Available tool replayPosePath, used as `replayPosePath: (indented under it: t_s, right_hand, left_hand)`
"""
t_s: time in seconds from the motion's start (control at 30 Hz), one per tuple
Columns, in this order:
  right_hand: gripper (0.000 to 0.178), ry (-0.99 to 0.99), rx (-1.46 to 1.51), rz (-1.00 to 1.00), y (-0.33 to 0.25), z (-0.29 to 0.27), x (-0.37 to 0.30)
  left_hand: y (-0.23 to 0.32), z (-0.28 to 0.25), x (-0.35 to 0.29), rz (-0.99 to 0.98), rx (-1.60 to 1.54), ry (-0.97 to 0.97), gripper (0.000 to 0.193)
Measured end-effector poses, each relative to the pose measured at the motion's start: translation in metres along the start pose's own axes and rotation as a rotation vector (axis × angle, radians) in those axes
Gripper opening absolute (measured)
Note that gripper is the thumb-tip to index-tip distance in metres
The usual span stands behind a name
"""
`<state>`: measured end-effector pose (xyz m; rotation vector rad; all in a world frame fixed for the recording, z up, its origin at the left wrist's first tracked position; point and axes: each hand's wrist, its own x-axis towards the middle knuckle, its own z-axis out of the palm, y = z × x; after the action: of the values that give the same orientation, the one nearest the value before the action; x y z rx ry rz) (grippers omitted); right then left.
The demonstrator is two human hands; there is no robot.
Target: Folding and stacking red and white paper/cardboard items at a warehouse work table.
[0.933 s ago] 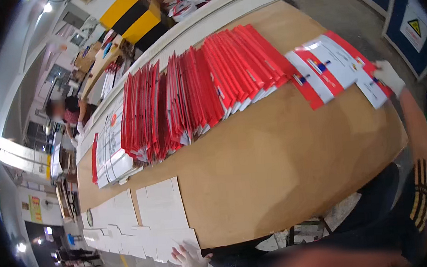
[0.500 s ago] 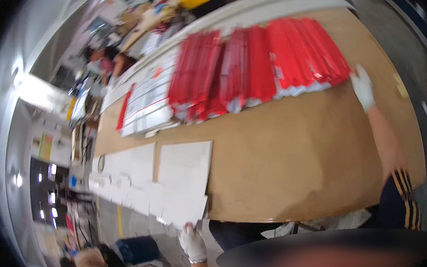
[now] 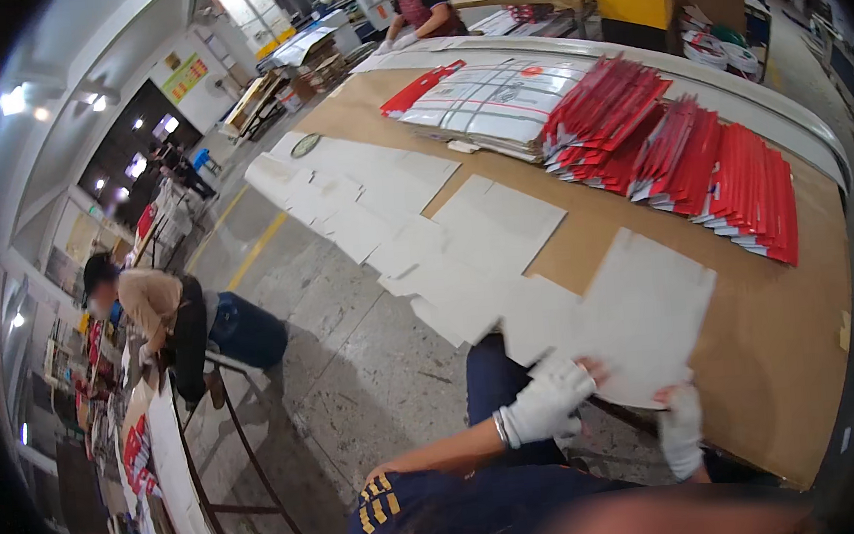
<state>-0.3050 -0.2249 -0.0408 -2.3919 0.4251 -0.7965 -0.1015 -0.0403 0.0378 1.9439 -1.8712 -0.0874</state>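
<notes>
A plain white sheet of card (image 3: 650,300) lies at the near end of a staggered row of similar white sheets (image 3: 484,232) along the table's near-left edge. My left hand (image 3: 548,398), in a white glove with bare fingertips, has its fingers closed at the sheet's near-left corner. At the near-right corner, my right hand (image 3: 680,428), gloved alike, pinches the edge, slightly blurred. The sheet's underside is hidden.
Fanned stacks of red folded pieces (image 3: 752,191) stand along the table's far side, beside a strapped white bundle (image 3: 493,91). The brown tabletop (image 3: 765,351) has a rounded rim. One person (image 3: 417,12) stands beyond the table; another (image 3: 149,309) works at left near a blue barrel (image 3: 246,326).
My view has swung left. The right hand has come from beside the red stacks to the near edge, by the white sheet. The left hand has moved onto the sheet's corner.
</notes>
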Motion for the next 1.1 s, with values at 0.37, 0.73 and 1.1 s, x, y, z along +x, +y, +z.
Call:
replayPosePath:
  t_s: [0.37, 0.73, 1.1]
  right_hand:
    - [0.016, 0.172, -0.157, 0.295, 0.027, -0.115, -0.098]
    - [0.055, 0.289, -0.142, 0.522, 0.035, -0.093, -0.104]
    - [0.057, 0.876, 0.056, 0.783, 0.056, -0.045, -0.157]
  left_hand:
    - [-0.081, 0.073, 0.025, 0.185, -0.309, -0.045, 0.048]
    - [-0.022, 0.096, 0.056, 0.272, -0.203, -0.111, 0.032]
    - [0.027, 0.138, 0.084, 0.053, 0.178, -0.099, 0.063]
